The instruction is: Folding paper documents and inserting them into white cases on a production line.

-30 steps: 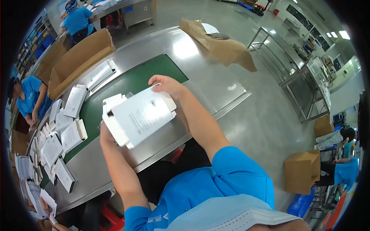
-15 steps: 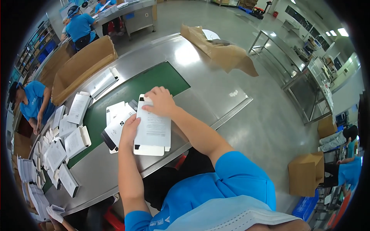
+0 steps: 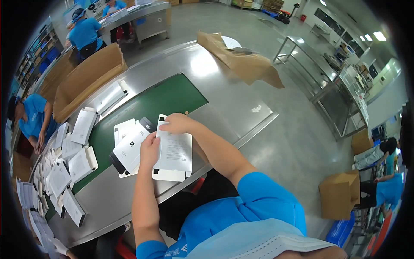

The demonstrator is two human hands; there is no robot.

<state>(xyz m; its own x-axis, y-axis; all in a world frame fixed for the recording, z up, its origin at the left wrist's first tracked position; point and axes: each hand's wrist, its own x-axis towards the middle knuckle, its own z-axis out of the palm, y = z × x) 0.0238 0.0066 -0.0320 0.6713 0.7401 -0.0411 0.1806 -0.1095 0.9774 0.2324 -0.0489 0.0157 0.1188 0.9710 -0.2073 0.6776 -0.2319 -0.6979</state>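
Note:
A flat white folding carton [image 3: 174, 153] with small printed text stands out in front of me, its pale end flaps showing at the near edge. My left hand [image 3: 150, 150] grips its left long edge, thumb on the face. Over the upper part lies my right hand [image 3: 177, 123], its fingers bent around the upper left edge; the fingertips are partly hidden. Just left of my left hand, a white-and-black printed carton [image 3: 129, 149] rests on other flat white cartons [image 3: 123, 128], overlapping the green belt and the steel table.
White boxes [image 3: 82, 164] crowd the left of the steel table [image 3: 241, 99], some across the green belt [image 3: 172, 93]. Brown paper [image 3: 241, 64] lies at the far edge. An open cardboard box [image 3: 88, 82] stands at far left, near a seated person in blue [image 3: 36, 114].
My right hand has drawn down from the carton's top, and its fingers have closed more around the upper left edge. My left hand keeps its grip. The view has shifted slightly.

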